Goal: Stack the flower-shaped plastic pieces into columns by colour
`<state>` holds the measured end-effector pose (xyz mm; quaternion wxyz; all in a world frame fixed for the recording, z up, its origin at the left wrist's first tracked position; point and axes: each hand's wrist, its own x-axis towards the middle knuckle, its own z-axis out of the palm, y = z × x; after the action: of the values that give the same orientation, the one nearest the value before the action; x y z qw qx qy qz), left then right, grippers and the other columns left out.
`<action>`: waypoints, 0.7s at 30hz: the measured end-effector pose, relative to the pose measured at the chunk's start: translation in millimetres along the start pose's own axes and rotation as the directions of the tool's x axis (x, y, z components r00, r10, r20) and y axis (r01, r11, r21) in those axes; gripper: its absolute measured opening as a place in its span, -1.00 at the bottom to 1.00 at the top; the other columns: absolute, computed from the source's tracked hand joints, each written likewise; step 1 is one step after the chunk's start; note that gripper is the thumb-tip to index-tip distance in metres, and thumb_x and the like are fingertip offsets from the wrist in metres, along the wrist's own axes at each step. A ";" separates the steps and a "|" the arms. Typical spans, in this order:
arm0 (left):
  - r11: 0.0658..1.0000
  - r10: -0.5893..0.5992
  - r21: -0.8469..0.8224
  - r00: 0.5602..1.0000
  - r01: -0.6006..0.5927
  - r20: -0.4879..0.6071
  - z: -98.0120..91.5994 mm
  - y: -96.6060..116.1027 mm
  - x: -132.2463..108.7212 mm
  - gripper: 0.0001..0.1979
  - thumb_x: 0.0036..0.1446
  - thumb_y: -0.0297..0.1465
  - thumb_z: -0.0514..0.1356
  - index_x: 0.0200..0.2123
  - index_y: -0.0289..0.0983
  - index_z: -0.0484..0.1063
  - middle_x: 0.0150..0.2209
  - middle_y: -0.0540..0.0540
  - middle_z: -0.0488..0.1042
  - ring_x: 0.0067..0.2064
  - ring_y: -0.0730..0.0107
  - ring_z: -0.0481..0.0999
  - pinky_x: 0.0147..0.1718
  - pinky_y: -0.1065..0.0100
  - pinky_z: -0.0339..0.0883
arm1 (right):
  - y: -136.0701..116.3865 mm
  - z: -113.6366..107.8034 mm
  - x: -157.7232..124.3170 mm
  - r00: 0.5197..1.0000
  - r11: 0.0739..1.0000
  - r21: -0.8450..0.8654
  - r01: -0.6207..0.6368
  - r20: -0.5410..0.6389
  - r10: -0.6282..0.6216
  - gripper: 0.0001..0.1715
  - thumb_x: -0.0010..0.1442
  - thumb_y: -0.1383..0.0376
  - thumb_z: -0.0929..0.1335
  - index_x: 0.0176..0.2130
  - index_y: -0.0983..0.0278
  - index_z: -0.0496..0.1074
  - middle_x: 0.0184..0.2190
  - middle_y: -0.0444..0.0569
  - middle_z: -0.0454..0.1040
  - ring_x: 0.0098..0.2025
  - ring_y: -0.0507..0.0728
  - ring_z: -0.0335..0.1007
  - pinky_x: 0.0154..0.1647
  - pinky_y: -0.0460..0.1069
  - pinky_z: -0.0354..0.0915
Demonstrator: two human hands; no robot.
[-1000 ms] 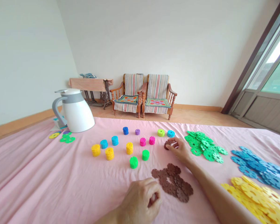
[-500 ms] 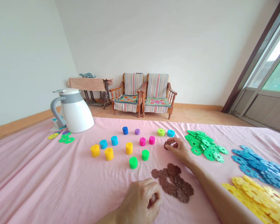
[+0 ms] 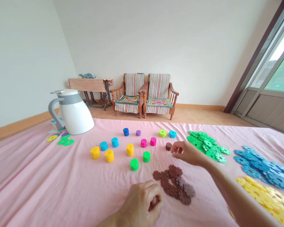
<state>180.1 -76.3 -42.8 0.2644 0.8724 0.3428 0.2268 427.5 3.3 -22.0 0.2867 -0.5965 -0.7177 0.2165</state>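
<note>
Brown stack (image 3: pixel 168 146) is seen just L of R hand (image 3: pixel 186 152), whose thumb & fingers are held slightly parted. Brown pile (image 3: pixel 178 187) is spread btwn that grip and L hand (image 3: pixel 142 200), which is loosely curled (whether anything's gripped can't be told). Green pile (image 3: pixel 204 142) is seen just beyond R hand, to its R.

Short brown disc stack (image 3: pixel 168 146), upright, loose brown discs (image 3: pixel 172 189) heaped nearer

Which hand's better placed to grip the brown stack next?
Likely the right hand: it's just beside the brown stack; the left hand is farther off, near the loose brown discs.
</note>
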 end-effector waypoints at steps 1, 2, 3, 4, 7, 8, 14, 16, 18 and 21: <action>1.000 0.001 -0.001 1.000 -0.001 0.002 -0.1 0.0 -0.1 -0.82 -0.12 -0.65 0.12 -0.50 -0.26 0.27 -0.53 0.09 0.31 -0.53 0.56 0.28 -0.51 0.50 0.06 | -4.3 -3.8 -4.4 0.994 1.000 -0.009 0.027 0.107 -0.026 -0.92 -0.18 0.35 0.39 -0.51 0.23 0.46 -0.54 -0.16 0.45 -0.48 0.05 0.34 -0.45 -0.09 0.23; 1.000 0.000 -0.001 1.000 0.000 0.001 -0.2 0.0 -0.1 -0.82 -0.12 -0.65 0.12 -0.50 -0.26 0.27 -0.53 0.09 0.31 -0.53 0.55 0.28 -0.51 0.50 0.06 | -8.8 -6.7 -8.6 0.969 0.998 -0.036 0.057 0.244 -0.046 -0.85 -0.20 0.38 0.39 -0.47 0.23 0.47 -0.49 -0.15 0.46 -0.45 0.05 0.35 -0.45 -0.09 0.23; 1.000 -0.001 0.000 1.000 0.001 -0.001 -0.3 0.2 -0.2 -0.82 -0.11 -0.65 0.11 -0.50 -0.26 0.27 -0.53 0.09 0.31 -0.53 0.55 0.28 -0.51 0.50 0.06 | -13.2 -8.6 -12.2 0.938 0.995 -0.060 0.078 0.343 -0.053 -0.80 -0.22 0.40 0.40 -0.45 0.22 0.46 -0.47 -0.15 0.46 -0.43 0.05 0.35 -0.45 -0.10 0.23; 1.000 -0.002 0.001 1.000 0.002 -0.002 -0.4 0.4 -0.3 -0.82 -0.11 -0.66 0.11 -0.50 -0.26 0.27 -0.53 0.08 0.31 -0.53 0.55 0.28 -0.51 0.50 0.06 | -17.3 -9.6 -15.1 0.909 0.992 -0.078 0.102 0.411 -0.061 -0.75 -0.23 0.41 0.40 -0.41 0.22 0.45 -0.44 -0.15 0.46 -0.41 0.05 0.35 -0.43 -0.09 0.23; 1.000 0.000 0.001 1.000 0.000 0.002 -0.8 1.3 -0.4 -0.82 -0.12 -0.66 0.10 -0.51 -0.26 0.27 -0.53 0.08 0.32 -0.53 0.54 0.28 -0.51 0.50 0.06 | -26.8 -9.2 -19.0 0.871 0.984 -0.107 0.144 0.485 -0.075 -0.63 -0.24 0.43 0.40 -0.32 0.20 0.42 -0.39 -0.16 0.44 -0.38 0.05 0.35 -0.39 -0.09 0.23; 1.000 0.001 0.001 1.000 -0.001 0.005 -0.9 1.5 -0.5 -0.82 -0.12 -0.65 0.10 -0.51 -0.26 0.27 -0.53 0.08 0.32 -0.53 0.54 0.28 -0.51 0.50 0.06 | -28.9 -8.5 -19.1 0.867 0.982 -0.105 0.154 0.492 -0.084 -0.61 -0.24 0.44 0.40 -0.30 0.19 0.42 -0.38 -0.17 0.43 -0.37 0.05 0.35 -0.38 -0.09 0.23; 1.000 0.000 0.022 1.000 0.000 -0.005 0.1 1.5 -0.8 -0.82 -0.12 -0.66 0.10 -0.51 -0.27 0.27 -0.53 0.08 0.31 -0.52 0.55 0.29 -0.52 0.50 0.06 | -33.7 -0.5 -16.0 0.894 0.971 -0.117 0.210 0.425 -0.143 -0.74 -0.16 0.45 0.36 -0.36 0.23 0.42 -0.39 -0.14 0.44 -0.35 0.06 0.35 -0.34 -0.08 0.23; 1.000 0.003 0.026 1.000 -0.003 -0.002 1.1 0.7 -1.0 -0.82 -0.12 -0.66 0.10 -0.51 -0.27 0.27 -0.53 0.08 0.31 -0.52 0.55 0.30 -0.52 0.51 0.06 | -33.0 4.2 -13.8 0.920 0.967 -0.144 0.210 0.363 -0.146 -0.81 -0.11 0.43 0.34 -0.38 0.25 0.42 -0.40 -0.11 0.44 -0.36 0.06 0.35 -0.35 -0.08 0.23; 1.000 0.002 0.029 1.000 -0.002 -0.006 1.8 -0.3 -1.0 -0.82 -0.13 -0.66 0.10 -0.52 -0.27 0.27 -0.53 0.08 0.31 -0.52 0.55 0.30 -0.51 0.50 0.07 | -31.2 8.3 -11.4 0.945 0.963 -0.167 0.210 0.289 -0.156 -0.84 -0.07 0.43 0.32 -0.38 0.27 0.41 -0.39 -0.08 0.43 -0.36 0.07 0.35 -0.34 -0.07 0.23; 1.000 0.002 0.027 1.000 -0.001 -0.007 1.8 -1.1 -0.6 -0.82 -0.13 -0.66 0.11 -0.51 -0.27 0.27 -0.53 0.08 0.31 -0.52 0.55 0.29 -0.51 0.50 0.07 | -27.5 9.8 -9.5 0.957 0.959 -0.175 0.224 0.225 -0.183 -0.80 -0.06 0.45 0.30 -0.33 0.29 0.39 -0.34 -0.05 0.41 -0.34 0.07 0.35 -0.32 -0.06 0.24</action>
<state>180.2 -76.6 -45.0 0.2510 0.8754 0.3461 0.2255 402.0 -11.0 -12.7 0.1706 -0.5189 -0.8194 0.1739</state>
